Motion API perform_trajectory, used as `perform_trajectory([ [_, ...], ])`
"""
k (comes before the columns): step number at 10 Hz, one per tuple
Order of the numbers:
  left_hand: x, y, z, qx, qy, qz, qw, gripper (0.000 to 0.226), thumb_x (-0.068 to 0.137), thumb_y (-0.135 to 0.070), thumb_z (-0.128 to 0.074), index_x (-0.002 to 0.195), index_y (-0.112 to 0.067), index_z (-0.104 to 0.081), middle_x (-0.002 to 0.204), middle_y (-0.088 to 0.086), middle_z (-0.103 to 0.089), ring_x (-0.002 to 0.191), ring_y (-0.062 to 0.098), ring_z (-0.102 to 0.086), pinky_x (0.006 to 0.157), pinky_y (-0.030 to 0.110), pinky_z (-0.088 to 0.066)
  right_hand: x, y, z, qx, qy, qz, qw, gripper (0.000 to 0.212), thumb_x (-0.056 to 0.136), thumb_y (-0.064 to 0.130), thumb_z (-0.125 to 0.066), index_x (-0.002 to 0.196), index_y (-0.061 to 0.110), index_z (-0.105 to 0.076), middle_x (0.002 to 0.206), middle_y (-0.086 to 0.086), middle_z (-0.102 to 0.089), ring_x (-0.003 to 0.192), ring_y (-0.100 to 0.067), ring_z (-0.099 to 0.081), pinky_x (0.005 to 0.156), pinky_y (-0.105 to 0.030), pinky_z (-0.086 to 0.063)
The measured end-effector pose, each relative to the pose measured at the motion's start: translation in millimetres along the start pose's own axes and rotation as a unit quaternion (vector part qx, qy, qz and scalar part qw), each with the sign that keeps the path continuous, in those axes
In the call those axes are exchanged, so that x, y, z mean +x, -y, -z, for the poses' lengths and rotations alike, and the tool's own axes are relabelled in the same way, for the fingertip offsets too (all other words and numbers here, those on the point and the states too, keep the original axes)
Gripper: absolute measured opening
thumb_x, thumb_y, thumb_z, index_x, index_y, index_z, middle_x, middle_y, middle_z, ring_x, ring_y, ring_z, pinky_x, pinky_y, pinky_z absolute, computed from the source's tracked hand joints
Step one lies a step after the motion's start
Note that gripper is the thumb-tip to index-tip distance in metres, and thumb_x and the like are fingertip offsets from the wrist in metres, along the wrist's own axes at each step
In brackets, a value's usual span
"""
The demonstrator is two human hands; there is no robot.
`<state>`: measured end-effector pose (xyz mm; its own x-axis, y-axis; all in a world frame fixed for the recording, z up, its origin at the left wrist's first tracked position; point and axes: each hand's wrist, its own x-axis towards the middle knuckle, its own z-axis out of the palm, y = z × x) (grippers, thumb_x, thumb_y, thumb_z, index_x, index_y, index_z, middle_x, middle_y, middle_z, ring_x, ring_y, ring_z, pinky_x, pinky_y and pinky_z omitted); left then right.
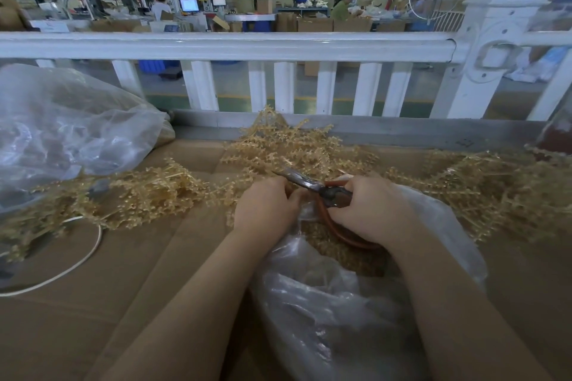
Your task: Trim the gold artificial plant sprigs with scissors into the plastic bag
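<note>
Plastic bag (pixel 356 303), gold trimmings (pixel 337 244) inside

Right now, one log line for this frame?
phase: trimming | right hand: grips scissors | left hand: pinches sprig at blades | plastic bag: open below, holds gold clippings | untrimmed sprigs: piled behind

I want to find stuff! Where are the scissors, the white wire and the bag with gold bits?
scissors (pixel 309 183), head view, on the metal blades.
white wire (pixel 93 249), head view, on its curve.
plastic bag (pixel 340 303), head view, on its crinkled front.
</note>
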<state>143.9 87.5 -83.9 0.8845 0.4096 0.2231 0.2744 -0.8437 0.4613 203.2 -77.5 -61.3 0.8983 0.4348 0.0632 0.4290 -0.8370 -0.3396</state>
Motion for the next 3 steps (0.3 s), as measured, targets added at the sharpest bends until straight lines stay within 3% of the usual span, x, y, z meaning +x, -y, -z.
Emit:
perform_trajectory([
  [1, 4, -2, -2, 0.018, 0.006, -0.004, 1.000, 0.039, 0.100, -0.048, -0.046, 0.091, -0.015, -0.064, 0.078, 0.003, -0.066, 0.075, 0.024, -0.065, 0.067, 0.038, -0.055, -7, 4, 5, -0.012, 0.010, 0.000, 1.000, 0.041, 0.086, 0.054, -0.059, 0.117, 0.028, -0.067, 0.103, -0.004, -0.064, 0.098, -0.024, -0.060, 0.088, -0.040, -0.055],
  [3, 4, -9, 8, 0.041, 0.063, -0.006, 0.997, 0.038, 0.106, -0.037, -0.036, 0.106, -0.010, -0.063, 0.100, 0.011, -0.067, 0.090, 0.030, -0.062, 0.076, 0.039, -0.051, -25, 6, 12, -0.075, -0.071, -0.011, 0.995, 0.043, 0.095, 0.050, -0.060, 0.123, 0.018, -0.065, 0.112, -0.008, -0.056, 0.106, -0.025, -0.051, 0.088, -0.036, -0.045],
])
